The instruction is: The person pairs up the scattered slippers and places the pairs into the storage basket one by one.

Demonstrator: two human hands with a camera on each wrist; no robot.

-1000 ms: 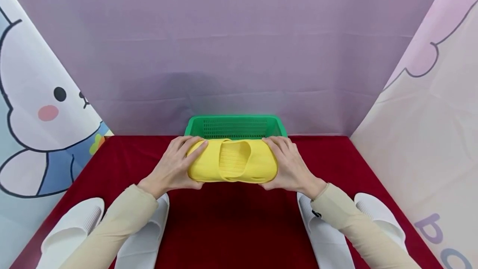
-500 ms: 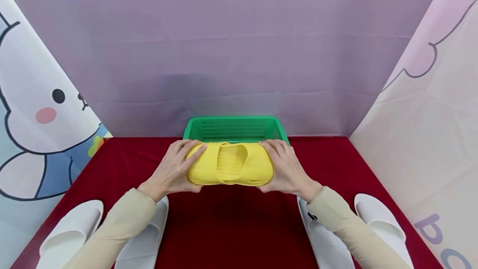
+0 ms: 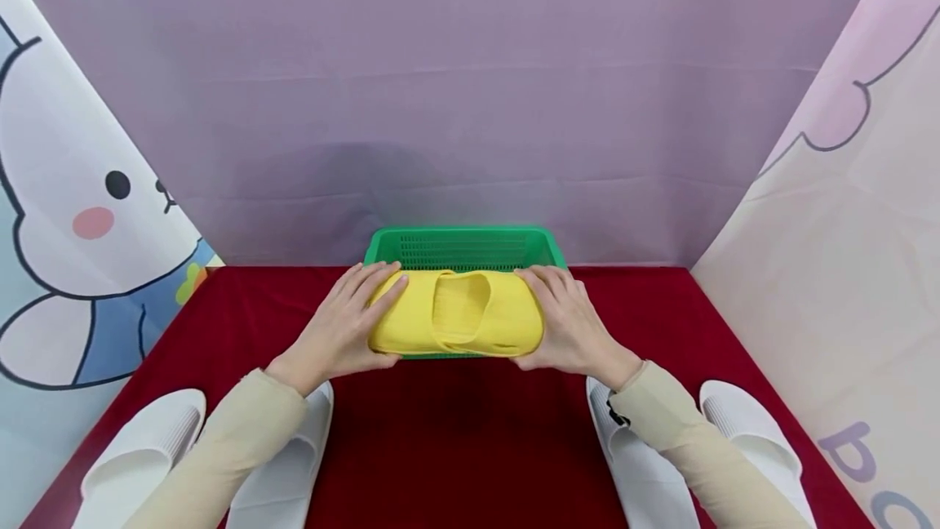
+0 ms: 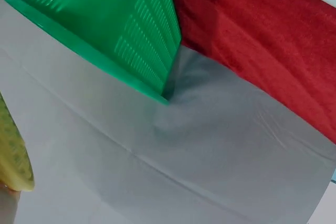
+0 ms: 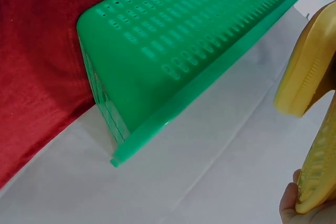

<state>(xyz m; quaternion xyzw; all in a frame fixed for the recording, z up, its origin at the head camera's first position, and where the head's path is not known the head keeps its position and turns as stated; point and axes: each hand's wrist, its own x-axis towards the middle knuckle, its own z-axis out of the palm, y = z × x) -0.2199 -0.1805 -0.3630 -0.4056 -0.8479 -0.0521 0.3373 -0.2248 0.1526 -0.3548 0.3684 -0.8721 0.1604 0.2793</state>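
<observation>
In the head view, a pair of yellow slippers (image 3: 411,317), fitted together into one bundle, is held up crosswise in front of the green basket (image 3: 470,235) and overlaps it. My left hand (image 3: 341,325) grips the bundle's left end, and my right hand (image 3: 573,321) holds the right end, with fingers over the top and thumb beneath. Part of the yellow sole (image 4: 11,156) shows at the edge of the left wrist view. More of the slippers (image 5: 304,66) appears in the right wrist view, with fingertips (image 5: 291,198) at the lower end.
White slippers lie on the red cloth (image 3: 455,447): two at the left, an outer one (image 3: 143,439) and one (image 3: 282,472) partly under the sleeve, and two at the right (image 3: 646,480) (image 3: 749,431). A mauve curtain (image 3: 470,104) rises behind the basket, with printed sheets at both sides.
The yellow slippers have shifted slightly up and forward over the basket, and a strip of green now shows below them. Both hands keep their hold; the white slippers stay put.
</observation>
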